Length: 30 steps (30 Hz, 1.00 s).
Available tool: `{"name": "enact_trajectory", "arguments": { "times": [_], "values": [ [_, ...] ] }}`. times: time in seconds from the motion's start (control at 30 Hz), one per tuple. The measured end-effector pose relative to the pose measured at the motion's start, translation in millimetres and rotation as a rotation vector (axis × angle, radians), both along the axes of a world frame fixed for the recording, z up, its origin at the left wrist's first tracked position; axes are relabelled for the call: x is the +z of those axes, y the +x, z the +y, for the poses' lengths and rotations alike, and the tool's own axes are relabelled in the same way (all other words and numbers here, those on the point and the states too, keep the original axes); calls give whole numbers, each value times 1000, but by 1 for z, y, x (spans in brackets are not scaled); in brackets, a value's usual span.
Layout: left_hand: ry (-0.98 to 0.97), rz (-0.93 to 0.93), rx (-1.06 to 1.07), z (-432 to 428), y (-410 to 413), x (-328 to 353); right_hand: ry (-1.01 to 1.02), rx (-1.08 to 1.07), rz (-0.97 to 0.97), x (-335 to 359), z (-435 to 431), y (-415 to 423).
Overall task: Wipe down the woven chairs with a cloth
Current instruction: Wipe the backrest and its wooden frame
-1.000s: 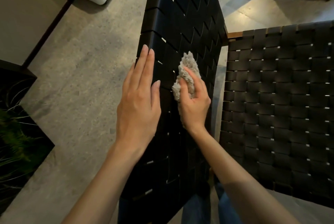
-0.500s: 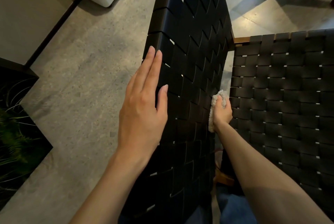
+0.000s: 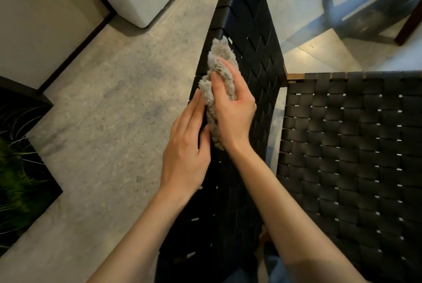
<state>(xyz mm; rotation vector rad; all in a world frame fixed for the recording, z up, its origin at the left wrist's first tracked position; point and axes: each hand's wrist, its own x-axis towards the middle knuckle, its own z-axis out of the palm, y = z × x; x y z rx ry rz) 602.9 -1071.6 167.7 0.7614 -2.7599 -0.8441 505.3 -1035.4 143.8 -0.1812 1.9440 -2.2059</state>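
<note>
The right hand [image 3: 233, 111] grips the bunched cloth [image 3: 220, 61] against the woven chair back [image 3: 249, 20], near its left edge; the left hand [image 3: 185, 148] lies flat beside it, fingers straight. Pressed hard, the pile could snag in the strap gaps — or the chair could tip

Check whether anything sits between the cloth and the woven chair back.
Nothing visible does. The right hand grips the cloth against the woven chair back; the left hand rests on the back beside it.

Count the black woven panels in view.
2. One woven backrest stands in the middle, under the cloth; one woven seat lies flat at right. Others may be out of frame.
</note>
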Motion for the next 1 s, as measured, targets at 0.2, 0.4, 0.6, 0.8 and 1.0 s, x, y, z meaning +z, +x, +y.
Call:
{"name": "enact_trajectory", "arguments": {
  "times": [0.2,0.4,0.6,0.8,1.0],
  "values": [
    [117,-27,-42,-15,-20,6,114,-120,133,-4,-22,-30],
    [48,-5,-75,-26,-57,0,167,-212,178,-37,-23,-44],
    [-14,17,-102,-29,-62,-6,256,-213,53,-105,1,-58],
    [-15,26,-99,-29,-62,-8,381,-213,-145,-177,38,-75],
    [-9,25,-87,-29,-63,-9,567,-153,-323,-228,69,-83]
  ]
}}
